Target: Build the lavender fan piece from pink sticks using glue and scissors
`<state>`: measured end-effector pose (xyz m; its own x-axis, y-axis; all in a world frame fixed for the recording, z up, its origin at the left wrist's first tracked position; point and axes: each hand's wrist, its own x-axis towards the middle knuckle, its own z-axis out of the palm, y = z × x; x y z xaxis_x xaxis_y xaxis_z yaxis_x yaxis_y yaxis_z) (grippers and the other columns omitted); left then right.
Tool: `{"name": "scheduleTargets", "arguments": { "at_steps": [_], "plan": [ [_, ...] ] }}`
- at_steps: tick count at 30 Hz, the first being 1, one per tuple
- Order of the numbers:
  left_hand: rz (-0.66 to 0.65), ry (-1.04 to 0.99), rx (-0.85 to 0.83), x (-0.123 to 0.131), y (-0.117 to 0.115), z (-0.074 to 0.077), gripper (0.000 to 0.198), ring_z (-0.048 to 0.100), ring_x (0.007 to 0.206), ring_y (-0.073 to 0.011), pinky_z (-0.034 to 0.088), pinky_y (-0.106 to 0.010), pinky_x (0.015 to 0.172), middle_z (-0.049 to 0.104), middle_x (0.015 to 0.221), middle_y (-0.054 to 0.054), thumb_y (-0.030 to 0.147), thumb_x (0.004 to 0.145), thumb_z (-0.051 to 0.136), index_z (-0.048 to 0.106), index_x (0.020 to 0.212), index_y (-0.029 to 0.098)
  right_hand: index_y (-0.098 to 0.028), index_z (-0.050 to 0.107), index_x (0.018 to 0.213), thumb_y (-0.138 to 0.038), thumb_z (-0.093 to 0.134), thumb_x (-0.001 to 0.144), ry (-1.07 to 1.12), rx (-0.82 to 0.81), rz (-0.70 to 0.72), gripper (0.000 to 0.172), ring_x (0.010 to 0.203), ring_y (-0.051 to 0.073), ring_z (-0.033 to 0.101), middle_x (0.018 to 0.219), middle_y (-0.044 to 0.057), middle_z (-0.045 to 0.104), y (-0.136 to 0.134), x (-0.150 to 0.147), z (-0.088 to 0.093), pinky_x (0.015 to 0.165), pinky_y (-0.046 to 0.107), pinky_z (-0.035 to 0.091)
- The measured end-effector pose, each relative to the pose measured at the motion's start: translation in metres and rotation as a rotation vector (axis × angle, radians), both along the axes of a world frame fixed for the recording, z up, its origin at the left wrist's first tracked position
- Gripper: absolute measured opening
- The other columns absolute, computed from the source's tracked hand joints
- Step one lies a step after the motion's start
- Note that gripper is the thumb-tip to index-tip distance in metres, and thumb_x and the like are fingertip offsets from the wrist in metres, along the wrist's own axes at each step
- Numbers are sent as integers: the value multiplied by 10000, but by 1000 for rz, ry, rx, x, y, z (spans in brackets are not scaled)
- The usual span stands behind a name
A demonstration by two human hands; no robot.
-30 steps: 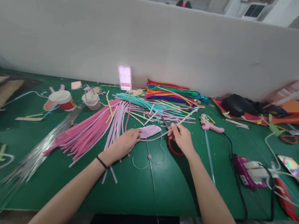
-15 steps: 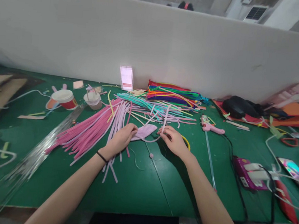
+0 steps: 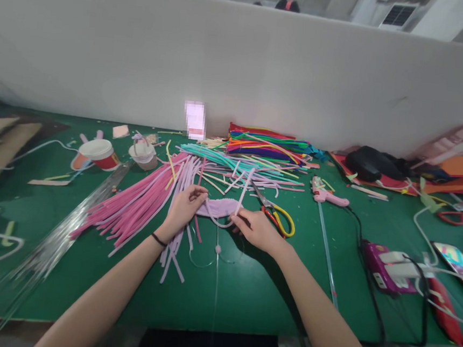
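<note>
Between my two hands is a flat lilac piece made of pipe cleaners [image 3: 221,207]. My left hand [image 3: 186,207] is closed in a pinch on its left end. A loose lilac pipe cleaner [image 3: 246,186] curves below the piece and rises at the right, gripped by the fingers of my right hand [image 3: 256,229]. Below the piece lie a thin wire [image 3: 215,285] and a small lilac bead-like ball [image 3: 218,249]. Scissors [image 3: 283,221] with yellow and red handles rest just beyond my right hand.
Pink pipe cleaners [image 3: 131,202] fan out at left, beside silvery strands [image 3: 77,219]. Multicoloured bundles [image 3: 266,144] lie at the back. At right are a pink glue gun [image 3: 329,198], a purple power strip [image 3: 385,268] and cables. Two cups [image 3: 102,154] stand at left.
Both hands have shifted slightly left with the lilac piece, which now lies more level. My right hand has come lower, uncovering the scissors, and the pipe cleaner bends in a deeper curve.
</note>
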<state>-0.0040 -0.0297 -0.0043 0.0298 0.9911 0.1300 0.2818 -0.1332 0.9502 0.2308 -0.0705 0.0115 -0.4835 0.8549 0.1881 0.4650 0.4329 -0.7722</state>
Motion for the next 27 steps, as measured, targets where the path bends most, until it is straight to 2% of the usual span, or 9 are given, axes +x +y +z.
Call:
{"name": "scheduleTargets", "arguments": {
  "at_steps": [2, 5, 8, 11, 13, 15, 19, 24, 27],
  "plan": [
    [-28, -26, -29, 0, 1, -2, 281, 620, 801, -191, 464, -294, 741, 661, 855, -41, 418, 780, 664, 619, 916, 176, -215, 638, 853, -394, 409, 979, 5, 1, 8, 317, 617, 166, 652, 686, 15, 690, -1, -2, -1, 604, 259, 461],
    [-65, 28, -11, 1, 0, -1, 253, 612, 782, -188, 464, -299, 728, 656, 821, -35, 422, 801, 645, 610, 875, 183, -206, 650, 821, -367, 448, 968, -42, 140, -18, 298, 697, 184, 636, 739, 42, 695, 0, -4, 0, 686, 304, 472],
    [-115, 16, 5, 4, -3, 1, 211, 623, 789, -185, 471, -303, 733, 661, 819, -34, 407, 856, 584, 560, 855, 198, -205, 669, 827, -318, 510, 941, -84, 301, -23, 227, 973, 237, 618, 941, 82, 718, 3, -3, 0, 881, 396, 455],
    [-142, -52, -17, 8, -5, 2, 198, 645, 814, -186, 479, -311, 761, 674, 832, -38, 403, 889, 542, 508, 861, 209, -225, 684, 899, -282, 517, 937, -101, 314, 57, 180, 1197, 257, 539, 1117, 66, 698, 5, -3, -3, 1013, 449, 388],
    [-144, -87, -29, 9, -7, 2, 204, 656, 826, -188, 479, -319, 793, 679, 827, -36, 408, 887, 548, 493, 868, 212, -230, 681, 954, -294, 484, 955, -107, 274, 87, 207, 1156, 247, 572, 1112, 66, 698, 4, -4, -5, 988, 428, 408],
    [-152, -100, -27, 9, -8, 3, 209, 662, 827, -190, 475, -315, 798, 684, 812, -34, 410, 882, 556, 493, 874, 210, -227, 669, 991, -315, 429, 979, -121, 239, 62, 256, 1030, 232, 622, 1024, 73, 710, 3, -6, -5, 911, 386, 444],
    [-143, 10, 21, 10, -12, 7, 224, 637, 719, -177, 443, -273, 661, 704, 790, -35, 419, 883, 562, 545, 930, 201, -220, 633, 973, -334, 327, 1011, -176, 230, 13, 328, 865, 209, 614, 893, 64, 683, 0, -11, -4, 807, 340, 444],
    [-158, -42, -66, 12, -17, 13, 275, 595, 604, -157, 453, -260, 568, 710, 786, -40, 446, 848, 606, 572, 962, 198, -187, 599, 906, -347, 360, 999, -190, 316, 43, 303, 942, 220, 552, 970, 104, 616, 0, -16, -11, 844, 347, 433],
    [-237, -69, -136, 11, -17, 16, 264, 607, 615, -159, 489, -269, 583, 710, 800, -49, 443, 819, 641, 619, 893, 190, -192, 589, 844, -357, 354, 1003, -189, 292, 48, 328, 867, 205, 556, 876, 82, 610, 2, -17, -15, 791, 325, 429]
  ]
}}
